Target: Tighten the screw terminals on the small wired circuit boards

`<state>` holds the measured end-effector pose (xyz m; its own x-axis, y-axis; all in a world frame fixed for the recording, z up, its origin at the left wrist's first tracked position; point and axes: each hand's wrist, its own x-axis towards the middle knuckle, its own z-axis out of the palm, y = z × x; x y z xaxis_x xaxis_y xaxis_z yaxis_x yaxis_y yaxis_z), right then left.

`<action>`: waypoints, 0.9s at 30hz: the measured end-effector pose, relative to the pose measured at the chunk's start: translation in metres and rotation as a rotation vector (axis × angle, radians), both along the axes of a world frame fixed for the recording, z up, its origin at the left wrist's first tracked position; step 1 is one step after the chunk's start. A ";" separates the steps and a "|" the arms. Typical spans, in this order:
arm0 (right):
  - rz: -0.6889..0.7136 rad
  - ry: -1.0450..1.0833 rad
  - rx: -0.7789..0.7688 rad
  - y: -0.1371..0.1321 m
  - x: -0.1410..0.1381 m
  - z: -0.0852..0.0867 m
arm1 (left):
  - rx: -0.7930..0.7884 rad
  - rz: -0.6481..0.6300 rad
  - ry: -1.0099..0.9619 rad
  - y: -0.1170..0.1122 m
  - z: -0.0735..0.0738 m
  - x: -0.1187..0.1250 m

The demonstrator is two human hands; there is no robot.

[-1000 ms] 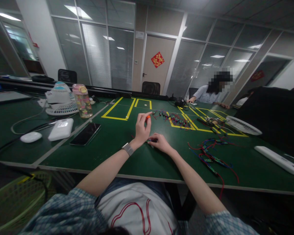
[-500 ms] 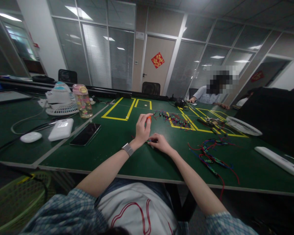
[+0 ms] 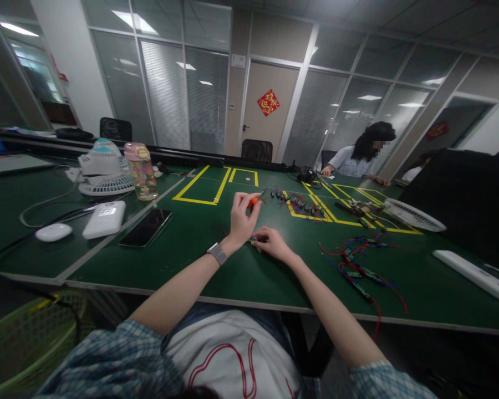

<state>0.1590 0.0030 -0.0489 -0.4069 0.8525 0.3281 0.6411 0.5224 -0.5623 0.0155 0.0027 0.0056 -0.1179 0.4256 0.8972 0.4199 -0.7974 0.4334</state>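
Tool (image 3: pixel 253 201) small, orange; part (image 3: pixel 259 239) dark.

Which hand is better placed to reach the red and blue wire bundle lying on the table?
Probably the right hand: it rests on the table nearer the wire bundle, pinching only a small dark part. The left hand is raised, gripping an orange-handled tool.

- One view only, from a camera worn on the person's head, facing forward and down over their own chest and forearms.
- It sits near the left hand (image 3: pixel 242 221) and right hand (image 3: pixel 272 244), both mid-frame on the green worktop (image 3: pixel 233 271).
- The lens is wide (edges bow outward), so the far door (image 3: pixel 266 111) and glass wall (image 3: pixel 166 94) show too.
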 end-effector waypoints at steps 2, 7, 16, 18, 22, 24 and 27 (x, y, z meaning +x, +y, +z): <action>0.000 0.000 0.004 0.000 0.000 0.000 | -0.005 -0.011 0.001 0.000 0.000 0.000; 0.004 0.003 0.008 0.001 0.001 -0.001 | -0.025 -0.034 0.012 -0.001 0.001 0.000; 0.002 -0.017 -0.001 0.000 0.000 0.001 | -0.028 -0.043 0.018 -0.002 0.002 0.000; 0.003 -0.014 -0.003 0.000 0.000 0.001 | -0.022 -0.041 0.019 -0.002 0.002 0.000; 0.003 -0.005 0.001 -0.001 0.000 0.001 | -0.026 -0.043 0.020 -0.002 0.002 0.000; 0.005 -0.004 0.000 -0.001 0.000 0.002 | -0.026 -0.045 0.020 -0.003 0.003 0.000; 0.007 -0.006 0.000 -0.002 0.000 0.003 | -0.022 -0.047 0.022 -0.003 0.003 -0.001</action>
<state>0.1589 0.0012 -0.0461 -0.4152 0.8497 0.3251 0.6409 0.5268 -0.5584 0.0148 -0.0005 0.0089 -0.0778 0.4502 0.8895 0.3921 -0.8065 0.4425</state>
